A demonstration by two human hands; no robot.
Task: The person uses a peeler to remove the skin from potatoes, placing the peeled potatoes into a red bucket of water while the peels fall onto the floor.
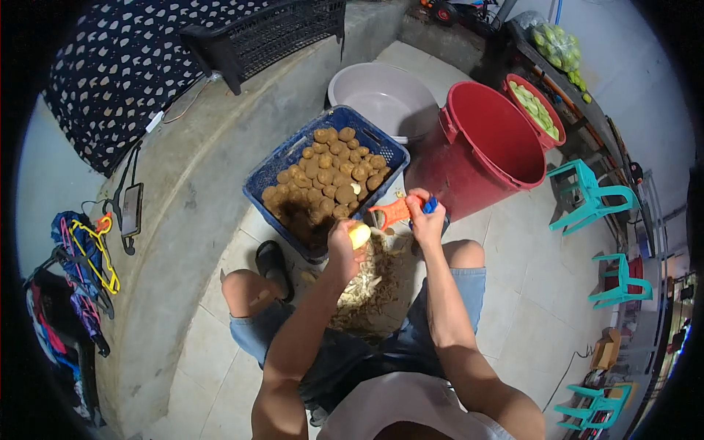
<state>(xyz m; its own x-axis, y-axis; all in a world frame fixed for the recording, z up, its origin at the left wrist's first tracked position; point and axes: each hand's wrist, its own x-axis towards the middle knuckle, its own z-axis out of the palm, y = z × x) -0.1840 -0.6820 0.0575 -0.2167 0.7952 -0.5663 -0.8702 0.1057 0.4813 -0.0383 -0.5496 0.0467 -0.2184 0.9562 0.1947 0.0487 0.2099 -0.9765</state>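
My left hand [343, 248] is closed round a peeled yellow potato [359, 235], whose pale flesh shows past the fingers. My right hand [427, 220] grips an orange peeler [392, 213], its head close to the potato; something blue shows at those fingers too. Whether the blade touches the potato I cannot tell. Just beyond both hands stands a blue plastic crate [257, 183] filled with unpeeled brown potatoes [334, 172]. Below the hands, between my legs, a heap of potato peelings [367, 290] lies on the floor.
A tall red bucket [477, 176] stands right of the crate, with a grey basin [381, 95] behind. Farther right are a red tub [539, 81] of pale green pieces and small green chairs [587, 194]. A concrete ledge [165, 213] curves along the left, bearing a phone [132, 209].
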